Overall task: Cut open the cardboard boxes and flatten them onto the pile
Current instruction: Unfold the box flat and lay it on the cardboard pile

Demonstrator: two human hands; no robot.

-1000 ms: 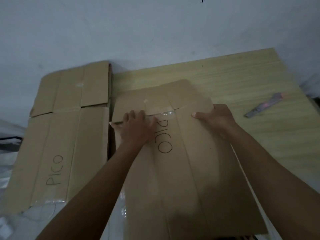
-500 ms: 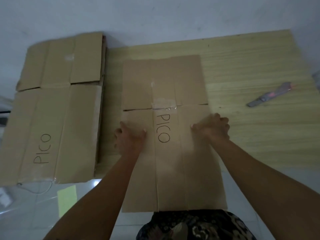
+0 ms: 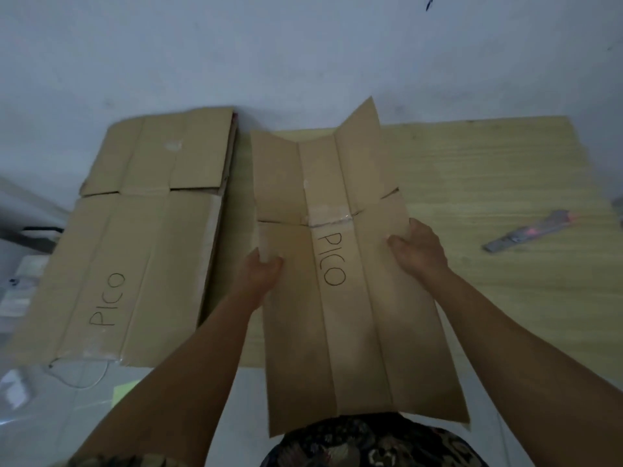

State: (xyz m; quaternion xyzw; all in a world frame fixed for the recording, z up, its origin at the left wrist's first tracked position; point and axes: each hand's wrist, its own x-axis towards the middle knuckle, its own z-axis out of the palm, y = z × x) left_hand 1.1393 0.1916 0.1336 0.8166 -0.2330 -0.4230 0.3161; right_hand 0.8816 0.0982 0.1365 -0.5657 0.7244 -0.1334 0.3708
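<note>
One flattened box [image 3: 350, 318] marked "PICO" is held up over the near edge of the table [image 3: 488, 183], its far end bent into a shallow trough with the right far flap tilted upward. A strip of clear tape [image 3: 328, 219] crosses its middle panel just above the lettering.

The left hand [image 3: 259, 274] grips the box's left edge, thumb on top and fingers curled under. The right hand [image 3: 419, 249] grips the right edge in the same way, thumb on the upper face and the fingers hidden beneath the cardboard. Both forearms reach in from the bottom of the view.

To the left lies the pile [image 3: 135, 237] of flattened boxes, its top sheet also marked "PICO". How many sheets it holds cannot be counted; several layered edges show along its right side. The held box and the pile are just beside each other, not touching as far as can be seen.

One cutter [image 3: 529, 232] lies on the table well to the right of the right hand, blurred. A thin wire [image 3: 81, 382] loops at the pile's near edge, and a yellow-green slip [image 3: 124, 390] lies below it.
</note>
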